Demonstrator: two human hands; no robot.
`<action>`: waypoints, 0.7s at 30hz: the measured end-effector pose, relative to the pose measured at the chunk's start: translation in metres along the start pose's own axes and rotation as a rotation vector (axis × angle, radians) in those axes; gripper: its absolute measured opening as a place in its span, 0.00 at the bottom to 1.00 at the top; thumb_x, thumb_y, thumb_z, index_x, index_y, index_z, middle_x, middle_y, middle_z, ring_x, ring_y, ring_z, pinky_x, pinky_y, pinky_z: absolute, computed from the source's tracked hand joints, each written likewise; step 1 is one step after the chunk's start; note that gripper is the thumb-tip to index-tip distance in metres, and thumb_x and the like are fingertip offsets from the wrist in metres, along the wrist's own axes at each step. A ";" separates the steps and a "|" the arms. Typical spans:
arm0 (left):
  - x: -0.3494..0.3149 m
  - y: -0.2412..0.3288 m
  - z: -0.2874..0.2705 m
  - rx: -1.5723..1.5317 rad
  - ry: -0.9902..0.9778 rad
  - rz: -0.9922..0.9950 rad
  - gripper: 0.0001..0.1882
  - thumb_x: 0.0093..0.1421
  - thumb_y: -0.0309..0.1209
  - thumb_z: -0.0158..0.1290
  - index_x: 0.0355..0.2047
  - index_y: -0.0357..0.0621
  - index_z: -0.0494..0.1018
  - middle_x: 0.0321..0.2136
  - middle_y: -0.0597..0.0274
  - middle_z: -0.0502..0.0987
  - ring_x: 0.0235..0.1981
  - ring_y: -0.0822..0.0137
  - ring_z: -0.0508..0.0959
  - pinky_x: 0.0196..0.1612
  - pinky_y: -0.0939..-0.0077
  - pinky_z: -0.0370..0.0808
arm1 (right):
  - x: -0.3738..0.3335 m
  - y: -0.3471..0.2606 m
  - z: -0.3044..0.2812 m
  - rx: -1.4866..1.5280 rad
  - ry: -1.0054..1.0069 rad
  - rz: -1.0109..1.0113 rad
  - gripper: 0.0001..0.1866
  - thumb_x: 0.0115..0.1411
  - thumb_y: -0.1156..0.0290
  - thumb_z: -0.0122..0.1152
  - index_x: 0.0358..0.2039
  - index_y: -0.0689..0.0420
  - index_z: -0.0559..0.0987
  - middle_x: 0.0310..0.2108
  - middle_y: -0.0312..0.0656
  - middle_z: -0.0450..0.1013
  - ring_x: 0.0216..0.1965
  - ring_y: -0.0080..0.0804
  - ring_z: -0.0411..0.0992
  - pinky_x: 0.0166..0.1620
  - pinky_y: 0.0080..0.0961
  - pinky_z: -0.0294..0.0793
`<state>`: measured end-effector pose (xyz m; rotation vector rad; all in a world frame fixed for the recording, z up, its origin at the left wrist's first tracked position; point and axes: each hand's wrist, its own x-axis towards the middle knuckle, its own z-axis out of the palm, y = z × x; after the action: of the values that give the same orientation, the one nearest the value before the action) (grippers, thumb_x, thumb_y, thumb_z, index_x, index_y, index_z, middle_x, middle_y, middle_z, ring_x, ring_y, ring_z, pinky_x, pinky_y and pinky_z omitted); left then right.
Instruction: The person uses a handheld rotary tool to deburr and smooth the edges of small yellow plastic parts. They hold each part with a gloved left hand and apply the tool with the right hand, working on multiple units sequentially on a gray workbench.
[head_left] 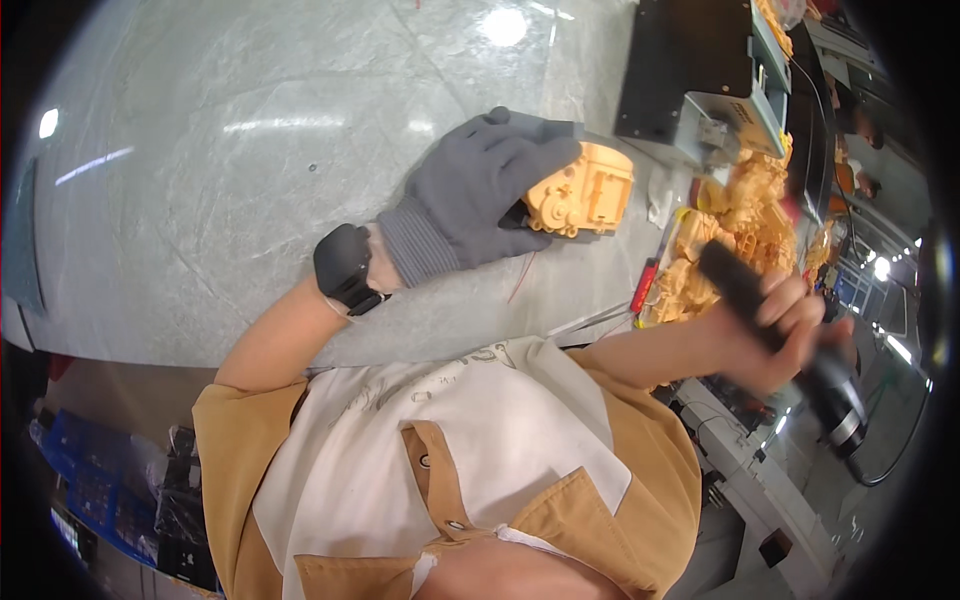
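Observation:
My left hand [465, 195], in a grey knit glove with a black watch [348, 268] at the wrist, is closed around a yellow-orange plastic housing [590, 195]. Round bosses and a rectangular recess show on the housing's upward face. Dark material lies beneath and behind it, partly hidden by the fingers. Off to the right, my bare right hand [790, 325] grips a black electric screwdriver [735, 280], slightly smeared by motion. A cord leaves its lower end. The tool is apart from the housing, and its tip cannot be made out.
A grey marbled table [230, 190] spreads under the left hand. Beyond the housing stands a black box-shaped device [670, 75] with a metal front. Many yellow-orange plastic parts [755, 195] are heaped at the right, beside a red-handled item [645, 285]. Blue crates [95, 480] sit low at left.

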<state>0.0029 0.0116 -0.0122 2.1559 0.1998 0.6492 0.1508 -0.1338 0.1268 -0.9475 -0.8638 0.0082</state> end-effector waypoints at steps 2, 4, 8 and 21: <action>0.002 0.001 -0.002 -0.028 0.030 0.031 0.40 0.39 0.41 0.63 0.53 0.46 0.61 0.40 0.57 0.71 0.45 0.56 0.69 0.55 0.58 0.61 | 0.042 0.016 -0.043 -0.028 0.241 0.106 0.20 0.46 0.80 0.46 0.43 0.60 0.66 0.16 0.36 0.61 0.18 0.25 0.63 0.29 0.26 0.66; 0.004 0.003 -0.004 -0.019 -0.011 0.010 0.40 0.39 0.41 0.63 0.53 0.46 0.61 0.41 0.57 0.71 0.45 0.56 0.69 0.55 0.58 0.61 | 0.057 0.042 -0.032 -0.455 0.351 -0.025 0.20 0.45 0.82 0.49 0.42 0.62 0.64 0.18 0.39 0.64 0.17 0.26 0.64 0.28 0.27 0.67; 0.007 0.008 -0.008 0.014 -0.092 -0.062 0.40 0.38 0.41 0.64 0.52 0.44 0.61 0.41 0.57 0.71 0.46 0.55 0.69 0.55 0.57 0.61 | 0.056 0.048 -0.033 -0.318 0.156 -0.101 0.26 0.45 0.86 0.52 0.47 0.63 0.60 0.14 0.41 0.64 0.13 0.28 0.64 0.23 0.25 0.68; 0.009 0.002 -0.003 -0.030 -0.038 0.002 0.40 0.38 0.39 0.64 0.52 0.46 0.60 0.44 0.56 0.70 0.45 0.55 0.70 0.57 0.56 0.59 | -0.008 0.013 0.002 -0.169 -0.013 0.071 0.28 0.48 0.80 0.47 0.51 0.57 0.55 0.14 0.38 0.60 0.13 0.29 0.61 0.23 0.30 0.66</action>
<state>0.0085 0.0156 -0.0061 2.1377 0.1670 0.6082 0.1483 -0.1271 0.1132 -1.1372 -0.8526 0.0023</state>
